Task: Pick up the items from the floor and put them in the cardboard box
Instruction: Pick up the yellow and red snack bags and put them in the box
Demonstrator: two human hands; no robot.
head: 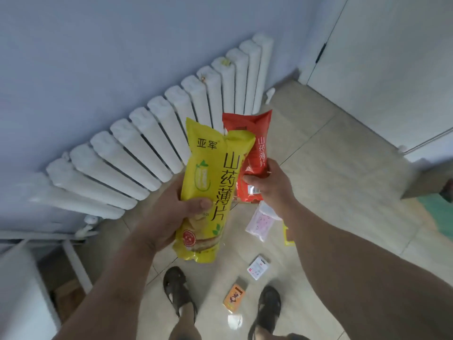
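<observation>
Two bags up: L hand (169,217) grips yellow bag (208,190), R hand (269,182) grips red bag (255,148). Box not in view. Left on floor (331,192): pink pack (259,224), white card (257,267), orange card (234,299).

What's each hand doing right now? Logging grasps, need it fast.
Left hand: closed, holding the yellow snack bag.
Right hand: closed, holding the red snack bag.

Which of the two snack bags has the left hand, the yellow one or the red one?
The yellow snack bag: the left hand grips its middle. The red snack bag is in the right hand.
</observation>
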